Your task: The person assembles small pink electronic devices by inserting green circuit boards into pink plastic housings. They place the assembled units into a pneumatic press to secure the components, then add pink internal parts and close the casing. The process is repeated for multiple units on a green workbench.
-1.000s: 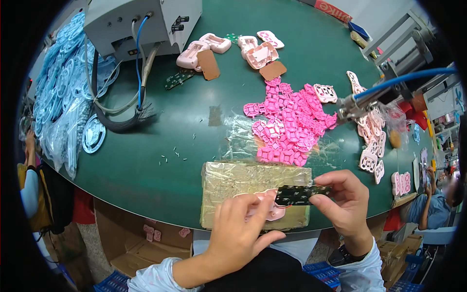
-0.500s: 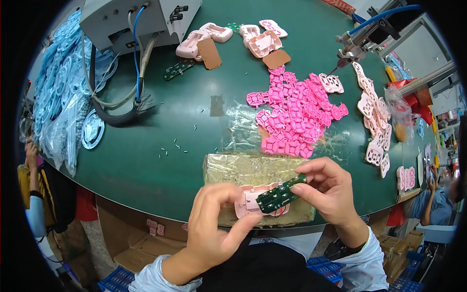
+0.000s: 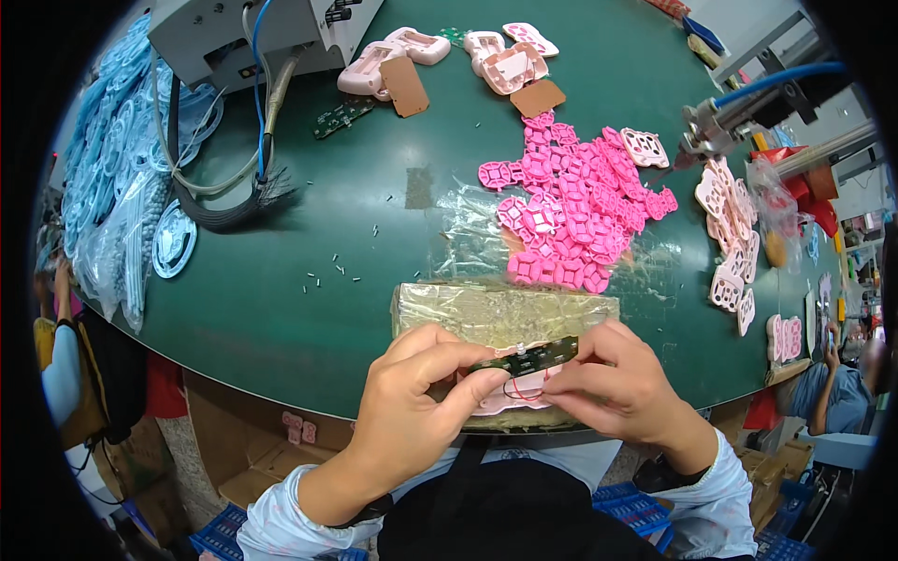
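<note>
**Board in hand, mind the red wire**

My left hand (image 3: pixel 412 385) has its fingers pinched on the left end of the green circuit board (image 3: pixel 531 359), over the pink shell (image 3: pixel 496 402) on the wrapped block (image 3: pixel 468 307). I'd hold it by the edges and keep the red wire (image 3: pixel 514 395) slack. Right hand (image 3: pixel 619 385) is at the other end; from here, can't tell if those fingers grip.

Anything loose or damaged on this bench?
Two things, possibly normal here: small metal pieces, pin- or screw-like, lie scattered on the green table left of the tape-covered block, not gathered together; and the black cable sleeve near the grey machine ends in frayed strands.
</note>
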A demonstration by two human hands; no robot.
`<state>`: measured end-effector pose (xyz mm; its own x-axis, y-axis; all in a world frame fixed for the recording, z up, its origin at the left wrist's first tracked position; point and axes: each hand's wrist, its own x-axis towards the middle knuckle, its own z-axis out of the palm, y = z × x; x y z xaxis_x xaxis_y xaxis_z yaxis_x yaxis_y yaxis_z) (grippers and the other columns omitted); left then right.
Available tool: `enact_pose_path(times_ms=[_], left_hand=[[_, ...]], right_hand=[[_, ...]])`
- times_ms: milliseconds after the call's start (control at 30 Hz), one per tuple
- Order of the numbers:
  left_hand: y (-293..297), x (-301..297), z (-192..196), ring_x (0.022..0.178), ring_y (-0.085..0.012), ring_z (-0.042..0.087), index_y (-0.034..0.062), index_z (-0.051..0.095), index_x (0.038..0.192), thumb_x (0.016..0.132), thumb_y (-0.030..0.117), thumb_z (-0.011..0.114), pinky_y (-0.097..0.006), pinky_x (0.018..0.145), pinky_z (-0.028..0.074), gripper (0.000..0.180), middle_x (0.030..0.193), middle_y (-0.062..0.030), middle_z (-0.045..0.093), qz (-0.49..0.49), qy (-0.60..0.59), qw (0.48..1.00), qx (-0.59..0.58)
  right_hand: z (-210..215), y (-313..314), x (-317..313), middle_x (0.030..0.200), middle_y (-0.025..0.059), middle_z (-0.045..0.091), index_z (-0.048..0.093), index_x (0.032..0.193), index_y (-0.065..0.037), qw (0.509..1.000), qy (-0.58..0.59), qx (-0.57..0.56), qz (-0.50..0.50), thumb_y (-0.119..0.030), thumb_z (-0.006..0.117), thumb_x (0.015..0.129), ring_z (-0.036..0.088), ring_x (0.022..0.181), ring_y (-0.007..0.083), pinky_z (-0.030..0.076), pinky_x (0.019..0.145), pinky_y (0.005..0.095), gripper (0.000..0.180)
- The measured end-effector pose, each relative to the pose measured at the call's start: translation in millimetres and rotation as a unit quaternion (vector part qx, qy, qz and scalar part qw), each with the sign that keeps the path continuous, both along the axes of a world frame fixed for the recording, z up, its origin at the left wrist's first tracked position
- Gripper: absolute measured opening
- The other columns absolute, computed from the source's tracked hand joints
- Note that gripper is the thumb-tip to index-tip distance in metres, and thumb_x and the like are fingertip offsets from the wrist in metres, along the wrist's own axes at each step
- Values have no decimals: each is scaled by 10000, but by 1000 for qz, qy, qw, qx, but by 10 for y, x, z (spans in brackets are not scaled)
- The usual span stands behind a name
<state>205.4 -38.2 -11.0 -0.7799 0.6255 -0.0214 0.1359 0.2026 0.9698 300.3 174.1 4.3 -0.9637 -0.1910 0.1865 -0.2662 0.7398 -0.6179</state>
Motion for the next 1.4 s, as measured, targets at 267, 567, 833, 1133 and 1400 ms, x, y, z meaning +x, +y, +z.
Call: enact_pose_path(times_ms=[267, 567, 833, 1133, 1400], left_hand=[[8, -4, -11, 644, -95, 577, 21, 719, 963, 772, 9, 747, -226, 562, 462, 193, 810, -51, 598, 7, 11, 1000, 9], [13, 16, -42, 636, -125, 583, 9, 710, 937, 753, 0, 756, -251, 559, 469, 189, 787, -67, 600, 10, 31, 999, 23], [-54, -7, -3, 659, -117, 594, 11, 714, 895, 736, -7, 760, -241, 572, 470, 166, 773, -58, 601, -22, 50, 998, -12], [-40, 22, -19, 642, -129, 581, 30, 715, 899, 725, 1, 770, -254, 559, 459, 184, 761, -61, 592, -22, 93, 995, -2], [-18, 48, -24, 632, -186, 576, 44, 714, 904, 730, 24, 764, -295, 542, 458, 182, 739, -66, 573, -15, 91, 996, -5]], right_hand=[[31, -7, -26, 770, 29, 485, 686, 878, -143, 996, 18, 81, 44, -120, 756, 674, 524, 682, 202, 426, 527, 317, 218], [-13, -166, 40, 786, 44, 515, 676, 830, -98, 993, -72, -55, -77, -82, 749, 708, 537, 700, 223, 442, 614, 345, 143], [38, -43, -1, 830, 50, 545, 692, 907, -100, 997, -68, -40, 7, -61, 736, 721, 543, 775, 239, 453, 670, 352, 196], [18, -62, 182, 943, 67, 596, 688, 995, -47, 999, 3, 34, 36, -40, 739, 714, 571, 877, 260, 489, 721, 349, 286], [-134, -149, 272, 950, 82, 583, 687, 952, -28, 997, 59, 18, -46, -43, 751, 733, 593, 764, 230, 499, 590, 309, 228]])
